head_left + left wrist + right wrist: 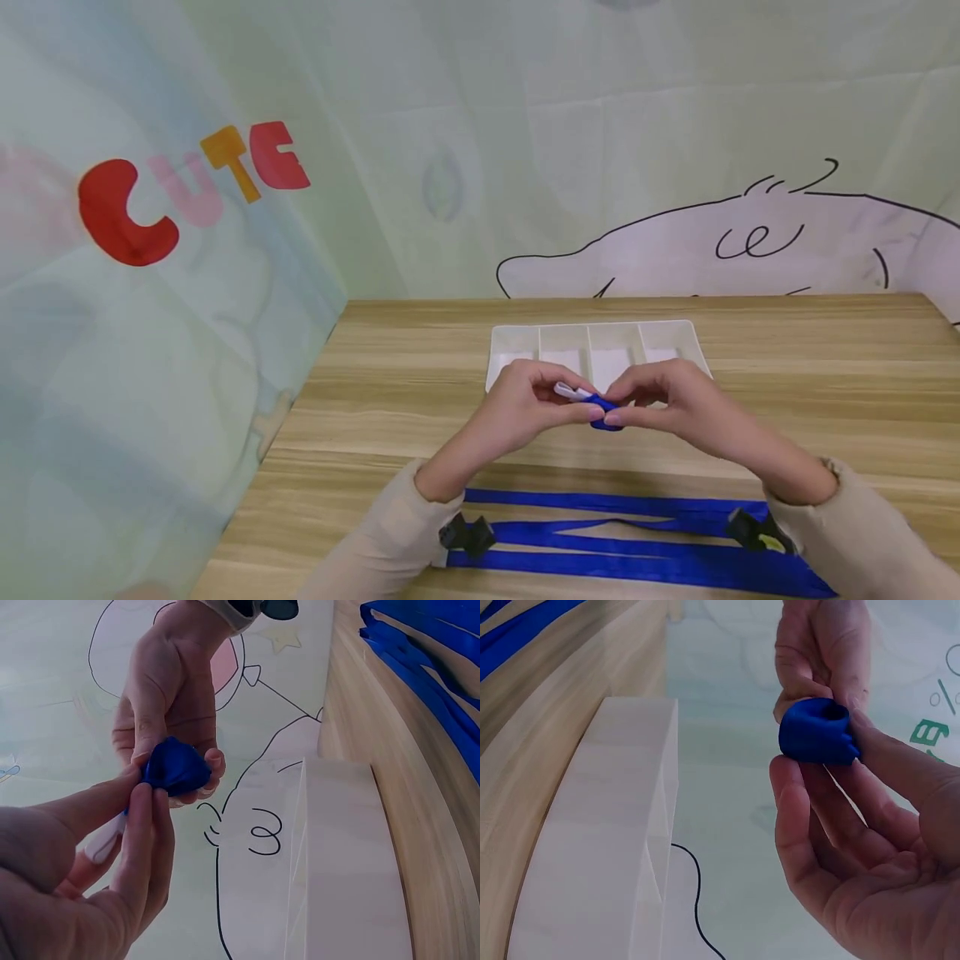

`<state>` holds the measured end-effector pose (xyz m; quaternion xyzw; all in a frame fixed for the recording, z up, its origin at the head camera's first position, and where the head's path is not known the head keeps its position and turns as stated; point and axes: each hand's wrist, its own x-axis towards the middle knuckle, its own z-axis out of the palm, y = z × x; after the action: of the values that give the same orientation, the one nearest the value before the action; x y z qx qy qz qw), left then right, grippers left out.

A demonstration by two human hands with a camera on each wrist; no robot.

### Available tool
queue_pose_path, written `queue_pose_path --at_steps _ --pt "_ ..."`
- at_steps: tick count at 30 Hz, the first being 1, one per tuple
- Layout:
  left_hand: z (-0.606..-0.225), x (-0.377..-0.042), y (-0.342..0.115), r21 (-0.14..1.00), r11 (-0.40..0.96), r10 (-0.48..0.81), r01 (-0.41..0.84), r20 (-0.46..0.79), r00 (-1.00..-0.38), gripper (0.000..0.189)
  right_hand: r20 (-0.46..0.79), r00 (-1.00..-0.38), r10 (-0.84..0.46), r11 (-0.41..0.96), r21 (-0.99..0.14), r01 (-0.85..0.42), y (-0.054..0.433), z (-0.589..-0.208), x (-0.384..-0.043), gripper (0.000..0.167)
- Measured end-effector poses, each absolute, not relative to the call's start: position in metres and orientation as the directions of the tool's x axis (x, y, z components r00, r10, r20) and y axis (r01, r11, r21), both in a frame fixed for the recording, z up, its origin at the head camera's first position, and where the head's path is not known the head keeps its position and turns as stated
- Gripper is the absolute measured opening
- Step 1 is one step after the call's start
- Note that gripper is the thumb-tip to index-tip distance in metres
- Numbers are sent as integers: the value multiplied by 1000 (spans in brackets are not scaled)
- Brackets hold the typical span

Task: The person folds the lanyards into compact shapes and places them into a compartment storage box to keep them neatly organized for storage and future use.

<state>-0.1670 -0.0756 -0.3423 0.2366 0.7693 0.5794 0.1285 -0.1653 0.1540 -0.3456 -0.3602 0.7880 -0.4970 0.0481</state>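
A small blue roll of ribbon (607, 424), folded into a rosebud-like shape, is held up between both hands above the table. My left hand (517, 407) pinches its base between thumb and fingers. From that same grip a white looped strip (565, 389) sticks out; the left wrist view shows its rounded end (103, 846) below the fingers. My right hand (686, 408) pinches the other side of the roll with thumb and fingertips. In the right wrist view the wound blue ribbon (806, 735) shows a hollow at its top.
Behind the hands stands a white tray (592, 327) with several compartments. Long blue ribbon strips (600, 565) lie across the near side of the wooden table (390, 400), below the forearms. Printed cloth (450, 108) hangs behind and at the left.
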Motion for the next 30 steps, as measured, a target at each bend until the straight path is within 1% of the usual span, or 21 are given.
queue_pose_path --at_steps 3,7,15,19,22,26,30 --pt "-342 -168 -76 953 212 525 219 78 -848 18 235 -706 -668 168 -877 -450 155 -345 -172 8" --pt "-344 -169 -76 955 201 537 216 77 -840 19 169 -695 -698 139 -921 -364 156 -345 -177 10" --pt "-345 -171 -78 955 199 528 222 87 -845 18 34 -745 -666 225 -944 -243 151 -341 -177 16" --pt "-345 -172 -78 962 187 520 201 77 -851 16 7 -756 -654 216 -956 -196 147 -340 -176 17" --pt "-344 -173 -78 957 206 505 203 74 -860 16 -8 -768 -641 220 -960 -173 145 -342 -177 16" --pt "-345 -175 -78 956 214 464 202 82 -882 18 -24 -789 -614 239 -958 -156 142 -345 -179 14" --pt "-346 -176 -77 963 192 418 190 95 -903 20 -21 -803 -596 215 -967 -134 140 -345 -179 13"
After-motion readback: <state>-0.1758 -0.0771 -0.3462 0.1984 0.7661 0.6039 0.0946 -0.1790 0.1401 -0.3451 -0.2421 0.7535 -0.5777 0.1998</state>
